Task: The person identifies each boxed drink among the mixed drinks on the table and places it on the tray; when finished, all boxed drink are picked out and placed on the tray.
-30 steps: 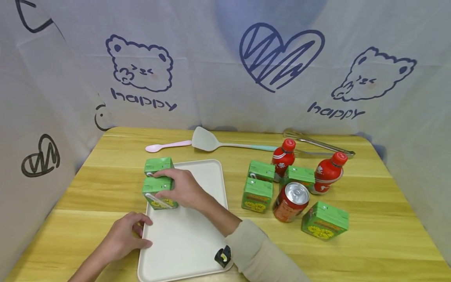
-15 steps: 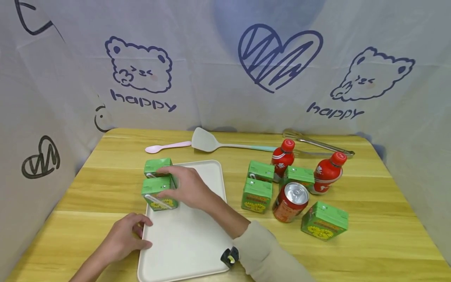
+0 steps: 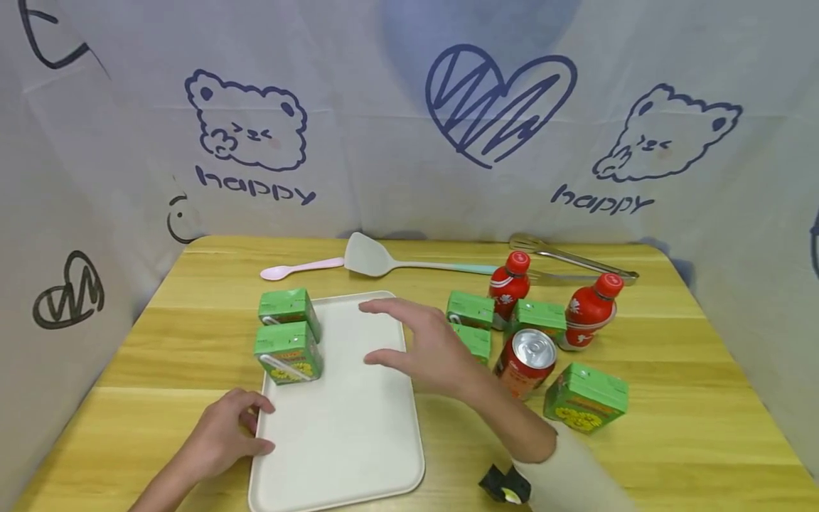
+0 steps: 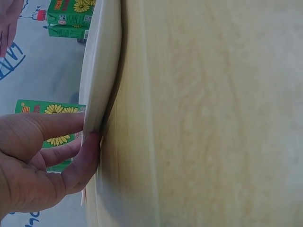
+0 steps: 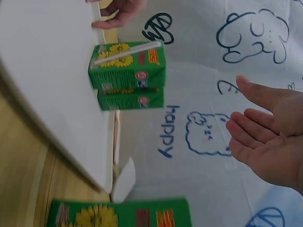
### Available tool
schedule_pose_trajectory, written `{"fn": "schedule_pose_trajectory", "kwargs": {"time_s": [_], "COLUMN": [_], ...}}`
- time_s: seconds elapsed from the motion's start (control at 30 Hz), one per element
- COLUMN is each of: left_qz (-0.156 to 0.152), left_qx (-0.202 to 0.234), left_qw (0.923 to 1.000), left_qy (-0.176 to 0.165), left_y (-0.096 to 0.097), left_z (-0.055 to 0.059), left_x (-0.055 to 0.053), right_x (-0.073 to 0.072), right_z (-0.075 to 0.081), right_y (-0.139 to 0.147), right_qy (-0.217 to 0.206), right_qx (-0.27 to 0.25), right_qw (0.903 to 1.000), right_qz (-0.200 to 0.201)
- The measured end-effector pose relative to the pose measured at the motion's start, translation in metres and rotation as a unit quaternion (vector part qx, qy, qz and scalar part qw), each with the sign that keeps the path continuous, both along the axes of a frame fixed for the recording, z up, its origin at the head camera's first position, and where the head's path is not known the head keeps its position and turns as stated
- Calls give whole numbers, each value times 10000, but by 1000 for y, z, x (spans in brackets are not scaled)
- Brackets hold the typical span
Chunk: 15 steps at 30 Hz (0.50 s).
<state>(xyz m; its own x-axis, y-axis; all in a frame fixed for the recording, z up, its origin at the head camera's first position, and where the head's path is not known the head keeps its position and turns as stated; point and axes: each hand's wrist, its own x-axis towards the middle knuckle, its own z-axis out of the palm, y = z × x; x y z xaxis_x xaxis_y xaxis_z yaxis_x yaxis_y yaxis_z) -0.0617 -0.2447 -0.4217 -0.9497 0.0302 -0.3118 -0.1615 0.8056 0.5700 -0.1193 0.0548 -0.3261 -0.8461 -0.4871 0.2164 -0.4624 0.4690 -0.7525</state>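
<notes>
My left hand (image 3: 220, 435) pinches the left rim of a white tray (image 3: 345, 441); the left wrist view shows thumb and fingers on either side of that rim. Two green drink cartons with yellow flowers stand one behind the other at the tray's far left. The front carton (image 3: 289, 353) carries a white straw on its face, and the rear carton (image 3: 284, 307) is partly covered by it. Over the tray's right edge hovers my right hand (image 3: 431, 348), fingers spread from the thumb and nothing between them. The right wrist view confirms its bare palm (image 5: 265, 137).
Right of the tray stand a red can (image 3: 525, 359), a green carton (image 3: 585, 398), several more cartons and two red bottles, one nearer (image 3: 590, 313). Along the back lie a pink spoon (image 3: 301, 268), a spatula (image 3: 371, 256) and metal tongs (image 3: 576, 262).
My right hand has let go of the cartons at the tray's far left and moved right, toward the other drinks. My left hand stays at the rim.
</notes>
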Motion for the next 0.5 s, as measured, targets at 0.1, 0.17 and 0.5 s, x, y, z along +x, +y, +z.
{"fn": "schedule_pose_trajectory", "kwargs": {"time_s": [0.1, 0.17, 0.5], "left_qz": [-13, -25, -36], "left_qx": [9, 16, 67], "left_qw": [10000, 10000, 9999], "left_qy": [29, 41, 138], "left_y": [0, 0, 0], "left_z": [0, 0, 0], "left_x": [1, 2, 6], "right_x": [7, 11, 41], "right_z": [1, 1, -12], "right_y": [25, 42, 121], "right_qy": [70, 147, 512], "right_qx": [-53, -84, 302], "right_qw": [9997, 9993, 9875], "right_qz": [-222, -323, -1461]}}
